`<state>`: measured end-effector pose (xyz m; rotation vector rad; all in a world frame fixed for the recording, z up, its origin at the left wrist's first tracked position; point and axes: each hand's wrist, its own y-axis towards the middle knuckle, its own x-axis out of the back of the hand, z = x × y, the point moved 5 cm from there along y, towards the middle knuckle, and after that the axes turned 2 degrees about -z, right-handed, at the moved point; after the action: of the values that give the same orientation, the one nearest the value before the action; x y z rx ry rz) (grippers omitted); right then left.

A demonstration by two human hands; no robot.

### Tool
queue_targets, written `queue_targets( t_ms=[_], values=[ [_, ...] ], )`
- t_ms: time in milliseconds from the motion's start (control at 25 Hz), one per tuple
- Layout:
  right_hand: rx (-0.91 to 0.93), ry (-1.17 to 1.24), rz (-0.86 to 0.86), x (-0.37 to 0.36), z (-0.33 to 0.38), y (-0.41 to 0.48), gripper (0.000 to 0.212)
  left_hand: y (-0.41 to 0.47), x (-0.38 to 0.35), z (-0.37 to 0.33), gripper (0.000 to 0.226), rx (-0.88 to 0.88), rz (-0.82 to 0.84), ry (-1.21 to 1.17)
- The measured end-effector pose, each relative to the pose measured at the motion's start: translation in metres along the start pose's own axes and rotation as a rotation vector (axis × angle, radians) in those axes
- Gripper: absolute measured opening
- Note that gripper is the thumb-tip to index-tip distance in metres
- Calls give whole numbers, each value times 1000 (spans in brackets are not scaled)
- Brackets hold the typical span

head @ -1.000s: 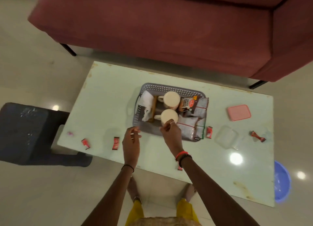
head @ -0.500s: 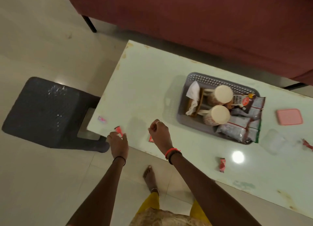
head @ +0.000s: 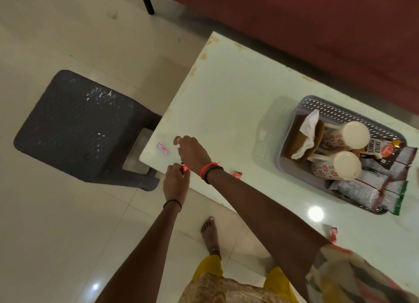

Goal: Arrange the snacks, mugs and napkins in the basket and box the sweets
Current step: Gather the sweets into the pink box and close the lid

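A grey basket [head: 281, 153] on the pale table [head: 226, 94] holds two mugs [head: 349, 139], white napkins [head: 308, 125] and snack packets [head: 367, 189]. My left hand [head: 175, 180] pinches a red sweet [head: 184, 167] at the table's near left corner. Above the table, my right hand [head: 192, 152] reaches with fingers apart toward a pink sweet [head: 162, 148] near the left edge, not touching it. Another red sweet [head: 237, 174] lies just right of my right wrist. A third red sweet [head: 331, 231] lies at the near edge.
A dark plastic stool [head: 79, 130] stands on the tiled floor left of the table. A red sofa [head: 317, 30] runs behind the table. My bare foot [head: 209, 234] is on the floor close to the table's near edge.
My right hand left the mug in the basket and crossed to the table's left end. My left hand moved left and closed on a red sweet. The view swung left.
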<state>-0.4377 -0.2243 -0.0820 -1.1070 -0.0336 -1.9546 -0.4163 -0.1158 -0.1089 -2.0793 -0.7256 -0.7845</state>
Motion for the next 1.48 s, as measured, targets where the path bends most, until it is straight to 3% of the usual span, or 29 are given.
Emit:
queue_targets(
  t_ms=[160, 320, 480, 600, 720, 880, 1040, 1200, 1480],
  values=[
    [156, -199, 66, -31, 21, 21, 45, -19, 4, 15, 16, 72, -14, -96],
    [272, -399, 89, -51, 27, 24, 45, -27, 3, 36, 10, 156, 4, -192],
    [357, -398, 99, -53, 22, 23, 40, -22, 4, 43, 11, 164, 17, -247],
    [117, -84, 32, -28, 2, 24, 28, -20, 5, 33, 12, 120, 49, -273],
    [-184, 263, -203, 11, -40, 3, 19, -22, 0, 8, 13, 18, 93, -224],
    [-433, 391, -448, 49, -114, -64, 16, -29, -29, -41, 18, -149, 180, -104],
    [-533, 422, -525, 60, -161, -130, 10, -42, -71, -80, 34, -289, 272, 185],
    [-566, 476, -583, 64, -178, -168, 7, -49, -97, -88, 40, -388, 257, 524],
    [-628, 670, -669, 86, -182, -210, 19, -58, -102, -92, 24, -321, 344, 499]
  ],
)
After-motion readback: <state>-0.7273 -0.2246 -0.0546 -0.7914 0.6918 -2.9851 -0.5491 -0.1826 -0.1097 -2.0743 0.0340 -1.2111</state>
